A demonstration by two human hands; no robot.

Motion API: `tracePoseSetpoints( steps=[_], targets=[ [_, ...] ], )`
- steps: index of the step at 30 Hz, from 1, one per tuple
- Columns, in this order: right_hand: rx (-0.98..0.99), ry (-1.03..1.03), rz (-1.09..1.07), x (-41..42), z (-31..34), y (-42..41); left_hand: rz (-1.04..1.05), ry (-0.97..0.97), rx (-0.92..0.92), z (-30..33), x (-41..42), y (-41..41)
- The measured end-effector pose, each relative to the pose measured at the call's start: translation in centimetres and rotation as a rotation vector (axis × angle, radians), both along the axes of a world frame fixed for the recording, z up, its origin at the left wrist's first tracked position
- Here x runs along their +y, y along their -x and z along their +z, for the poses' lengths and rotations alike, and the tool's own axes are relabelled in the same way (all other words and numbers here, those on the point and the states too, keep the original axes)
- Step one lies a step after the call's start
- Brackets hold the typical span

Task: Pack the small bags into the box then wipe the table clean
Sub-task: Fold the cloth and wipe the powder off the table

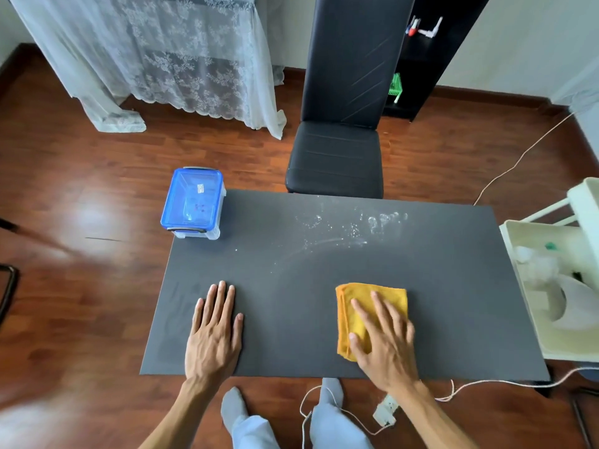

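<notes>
A dark grey table (437, 303) fills the middle of the head view. On its far left corner stands a clear plastic box (193, 203) with a blue lid closed on it; its contents are hard to make out. White powdery smears (353, 226) streak the far part of the tabletop. A folded yellow cloth (350, 306) lies near the front right. My right hand (384, 338) presses flat on the cloth, fingers spread. My left hand (215, 328) rests flat on the bare table at the front left, holding nothing.
A black chair (340, 150) stands behind the table's far edge. A white cart (551, 286) with a plastic bag sits against the right edge. A cable and a power strip (385, 413) lie on the wooden floor by my feet.
</notes>
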State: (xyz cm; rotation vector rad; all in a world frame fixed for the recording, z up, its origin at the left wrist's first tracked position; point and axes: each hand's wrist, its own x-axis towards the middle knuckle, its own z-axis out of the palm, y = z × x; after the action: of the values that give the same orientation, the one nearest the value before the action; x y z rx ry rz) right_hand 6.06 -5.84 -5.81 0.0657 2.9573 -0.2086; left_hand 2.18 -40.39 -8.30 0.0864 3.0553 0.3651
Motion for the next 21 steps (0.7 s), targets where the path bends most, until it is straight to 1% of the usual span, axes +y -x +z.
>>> tracePoseSetpoints(
  steps=[2, 3, 6, 7, 9, 11, 13, 14, 15, 16, 19, 21],
  targets=[
    [0.018, -0.052, -0.107, 2.7, -0.1, 2.8, -0.001, -0.008, 0.013, -0.2, 0.0, 0.1],
    [0.023, -0.045, -0.157, 2.7, -0.3, 4.6, 0.000, -0.013, 0.021, -0.3, 0.0, 0.1],
    [0.107, 0.031, -0.306, -1.9, -0.8, 9.8, 0.009, -0.033, 0.036, -0.6, 0.1, 0.0],
    [0.140, 0.048, -0.318, -4.3, -0.8, 10.9, 0.013, -0.038, 0.041, -0.7, 0.1, 0.0],
    [0.209, 0.069, -0.232, -9.4, -1.0, 11.8, 0.013, -0.037, 0.046, -0.7, 0.1, 0.0],
    [0.230, 0.120, -0.024, -13.7, -1.6, 10.0, 0.002, -0.026, 0.049, -0.5, 0.1, 0.0],
    [0.175, 0.170, 0.220, -15.8, -2.1, 6.2, -0.007, -0.016, 0.048, -0.2, 0.1, -0.1],
    [0.149, 0.174, 0.299, -15.6, -2.2, 4.1, -0.006, -0.015, 0.046, -0.1, 0.1, -0.2],
    [0.130, 0.172, 0.321, -14.6, -2.4, 2.2, -0.002, -0.016, 0.043, 0.0, 0.1, -0.2],
    [0.117, 0.173, 0.290, -12.9, -2.5, 0.7, 0.004, -0.016, 0.041, 0.1, 0.2, -0.3],
    [0.140, 0.121, 0.107, -5.2, -2.0, -0.2, 0.020, -0.007, 0.031, 0.4, 0.5, -0.1],
    [0.151, 0.048, -0.051, -0.4, -1.2, 1.6, 0.020, -0.013, 0.020, 0.6, 0.4, -0.1]
  ],
)
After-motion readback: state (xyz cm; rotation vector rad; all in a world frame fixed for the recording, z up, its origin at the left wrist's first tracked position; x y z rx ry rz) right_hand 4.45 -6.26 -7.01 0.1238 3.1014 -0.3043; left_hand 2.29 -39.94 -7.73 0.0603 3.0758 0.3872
